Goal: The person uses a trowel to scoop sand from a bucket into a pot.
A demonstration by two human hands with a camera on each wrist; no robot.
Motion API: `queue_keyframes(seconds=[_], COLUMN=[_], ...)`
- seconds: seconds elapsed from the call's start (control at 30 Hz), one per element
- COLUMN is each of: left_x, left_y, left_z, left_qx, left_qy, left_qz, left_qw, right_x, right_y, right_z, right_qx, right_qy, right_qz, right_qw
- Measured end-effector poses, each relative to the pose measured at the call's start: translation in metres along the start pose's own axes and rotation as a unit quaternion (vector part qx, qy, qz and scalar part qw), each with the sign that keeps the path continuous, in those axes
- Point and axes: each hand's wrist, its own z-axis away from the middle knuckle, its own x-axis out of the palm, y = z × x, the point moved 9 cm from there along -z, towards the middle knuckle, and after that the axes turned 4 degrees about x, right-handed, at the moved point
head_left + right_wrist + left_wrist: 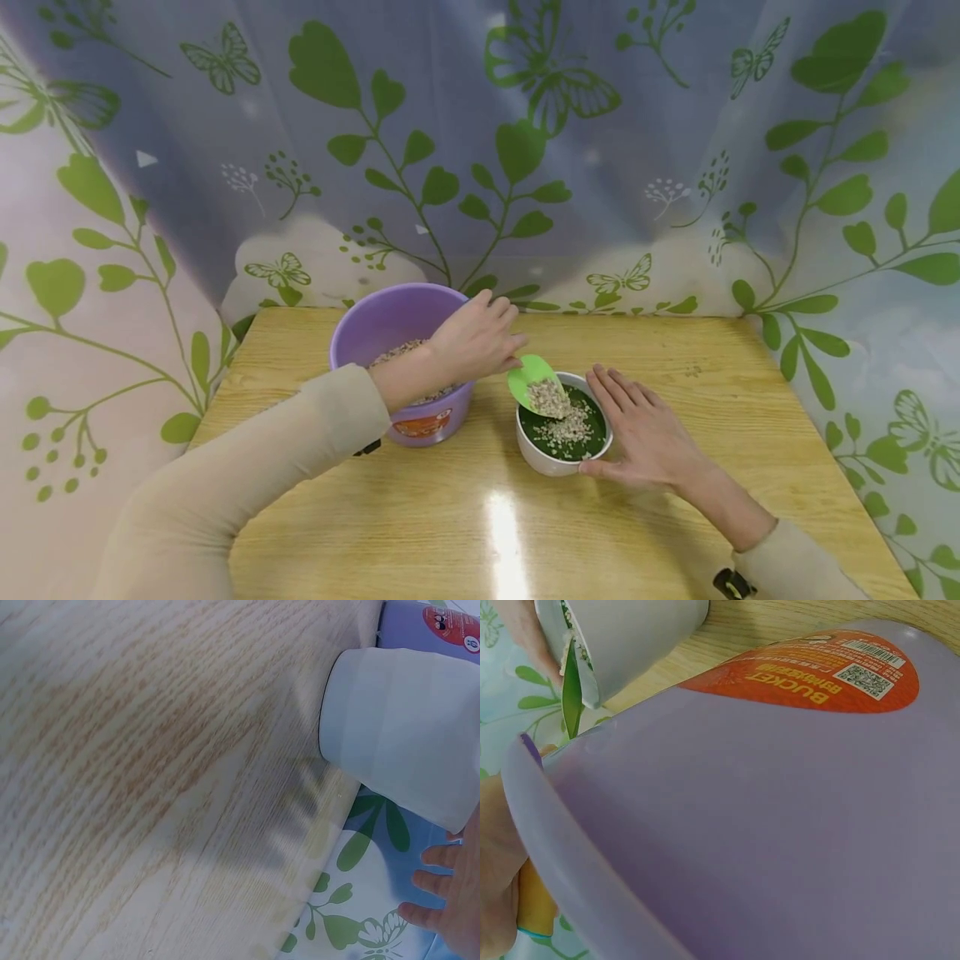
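Observation:
In the head view my left hand (480,335) holds a small green scoop (531,372) tilted over a white bowl (546,463). Pale granules (547,398) lie on the scoop's blade, and more are scattered over the dark green inside of the bowl. The scoop's yellow handle (537,900) shows within that hand in the left wrist view. My right hand (641,433) rests against the bowl's right side with long, straight fingers and the thumb near the front rim. A purple bucket (397,300) with granules inside stands under my left forearm.
An orange label (423,425) marks the bucket's front. Everything stands on a wood-grain table (360,533), whose far edge meets a curtain (450,108) printed with leaves and butterflies. Similar cloth hangs at both sides.

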Motion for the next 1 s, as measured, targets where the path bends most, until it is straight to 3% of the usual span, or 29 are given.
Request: queue_keyframes(seconds=[0.57,1.0], left_x=[-0.004,-0.005], left_y=[-0.007,-0.013], left_z=[0.000,0.006], left_qx=[-0.017,-0.014], left_qy=[-0.031,-0.050], left_qz=[-0.010,-0.030], left_qw=[0.9993,0.9982], right_x=[0.002,-0.001], right_y=[0.001,0.000], right_z=[-0.001,0.001], right_qx=[0.004,-0.001], right_qy=[-0.006,0.012], right_qz=[0.000,0.000], right_qw=[1.0000,0.9999])
